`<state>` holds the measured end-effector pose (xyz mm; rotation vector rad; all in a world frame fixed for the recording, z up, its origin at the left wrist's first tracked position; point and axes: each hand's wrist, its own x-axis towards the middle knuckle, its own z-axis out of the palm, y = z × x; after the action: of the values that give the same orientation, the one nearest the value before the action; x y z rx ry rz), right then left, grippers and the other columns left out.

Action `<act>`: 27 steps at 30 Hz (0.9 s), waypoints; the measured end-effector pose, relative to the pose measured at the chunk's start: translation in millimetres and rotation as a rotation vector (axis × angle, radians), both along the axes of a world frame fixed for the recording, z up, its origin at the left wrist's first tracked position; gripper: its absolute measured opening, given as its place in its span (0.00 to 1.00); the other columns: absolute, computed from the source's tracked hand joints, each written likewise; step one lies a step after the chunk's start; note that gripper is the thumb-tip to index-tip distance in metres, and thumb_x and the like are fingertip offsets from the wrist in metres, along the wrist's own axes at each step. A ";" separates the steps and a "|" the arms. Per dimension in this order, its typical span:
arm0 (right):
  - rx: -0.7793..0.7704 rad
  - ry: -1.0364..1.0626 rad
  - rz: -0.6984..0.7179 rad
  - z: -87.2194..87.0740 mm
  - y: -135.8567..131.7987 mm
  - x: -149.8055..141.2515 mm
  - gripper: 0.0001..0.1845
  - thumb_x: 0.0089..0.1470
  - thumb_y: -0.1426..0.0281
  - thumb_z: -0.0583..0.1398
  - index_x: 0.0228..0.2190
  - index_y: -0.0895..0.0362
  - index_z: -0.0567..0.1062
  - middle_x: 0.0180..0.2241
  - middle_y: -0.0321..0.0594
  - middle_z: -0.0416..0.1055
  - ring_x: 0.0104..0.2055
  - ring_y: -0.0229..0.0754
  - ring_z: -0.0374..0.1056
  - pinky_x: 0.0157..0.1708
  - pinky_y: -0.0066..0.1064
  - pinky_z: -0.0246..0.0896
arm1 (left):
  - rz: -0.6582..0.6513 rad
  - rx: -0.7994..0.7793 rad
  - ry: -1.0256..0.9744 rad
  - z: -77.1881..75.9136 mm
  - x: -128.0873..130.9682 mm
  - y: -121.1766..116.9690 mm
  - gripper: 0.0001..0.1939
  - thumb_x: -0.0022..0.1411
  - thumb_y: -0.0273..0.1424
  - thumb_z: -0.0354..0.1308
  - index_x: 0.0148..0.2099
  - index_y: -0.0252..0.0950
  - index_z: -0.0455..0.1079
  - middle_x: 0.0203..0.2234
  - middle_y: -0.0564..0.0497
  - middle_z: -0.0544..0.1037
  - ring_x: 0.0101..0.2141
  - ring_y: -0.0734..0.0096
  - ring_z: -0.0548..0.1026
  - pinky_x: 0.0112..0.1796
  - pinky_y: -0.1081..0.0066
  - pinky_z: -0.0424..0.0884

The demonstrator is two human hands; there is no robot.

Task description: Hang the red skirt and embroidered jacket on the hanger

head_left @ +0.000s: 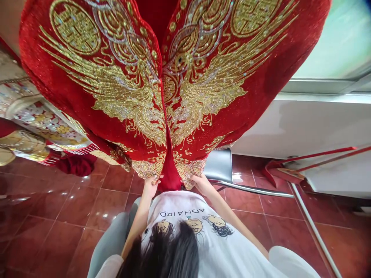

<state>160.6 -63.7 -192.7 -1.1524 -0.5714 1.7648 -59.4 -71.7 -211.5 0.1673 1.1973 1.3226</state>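
I have both hands just ahead of the white T-shirt (179,204), each closed on cloth: the left hand (150,186) pinches one gold-embroidered hem corner (146,168), the right hand (199,181) the other. Between them shows a strip of plain red cloth (171,180), and the hands sit about evenly to either side, so I'd call neither one nearer. From that double grip the red jacket (203,92) stretches straight ahead and upward, its long axis following the front opening, which narrows from the parted corners to nearly meeting edges between two gold birds. The upper end leaves my view, so I can't fairly tell what supports it. Past the right hand, a black chair (218,166) stands beside the hem on the tiled floor (92,204); more embroidered garments (46,119) hang off to the left, and a red dustpan (290,175) rests by the pale wall (290,123).
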 end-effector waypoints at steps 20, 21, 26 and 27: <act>0.121 -0.038 -0.094 14.2 2.4 -25.3 0.32 0.29 0.72 0.72 0.42 0.58 0.74 0.42 0.44 0.77 0.42 0.47 0.73 0.47 0.39 0.68 | -0.066 0.099 0.049 24.7 40.0 -9.5 0.22 0.37 0.28 0.72 0.37 0.36 0.69 0.23 0.58 0.73 0.24 0.78 0.70 0.27 0.75 0.64; 0.107 -0.012 -0.115 16.1 1.0 -27.8 0.32 0.29 0.72 0.72 0.41 0.58 0.74 0.42 0.44 0.77 0.41 0.47 0.74 0.46 0.40 0.69 | -0.062 0.099 0.048 25.7 43.8 -9.5 0.22 0.37 0.29 0.72 0.37 0.36 0.69 0.23 0.58 0.73 0.23 0.78 0.70 0.27 0.75 0.65; 0.053 0.140 -0.118 25.0 -4.2 -38.1 0.27 0.29 0.72 0.72 0.37 0.57 0.74 0.36 0.40 0.78 0.41 0.47 0.73 0.44 0.38 0.69 | -0.059 0.119 0.043 33.8 63.0 -7.1 0.20 0.43 0.32 0.71 0.40 0.37 0.71 0.30 0.52 0.78 0.35 0.68 0.77 0.36 0.69 0.71; 0.050 0.168 -0.113 26.1 -4.7 -38.9 0.26 0.30 0.72 0.72 0.36 0.57 0.74 0.35 0.40 0.78 0.42 0.46 0.73 0.44 0.38 0.69 | -0.066 0.133 0.033 35.6 65.4 -6.5 0.20 0.44 0.32 0.71 0.41 0.37 0.71 0.32 0.51 0.79 0.38 0.66 0.77 0.38 0.68 0.72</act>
<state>121.7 -68.4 -166.5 -0.9721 -0.4386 1.7207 6.0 -78.2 -175.9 0.3231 1.1227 1.3469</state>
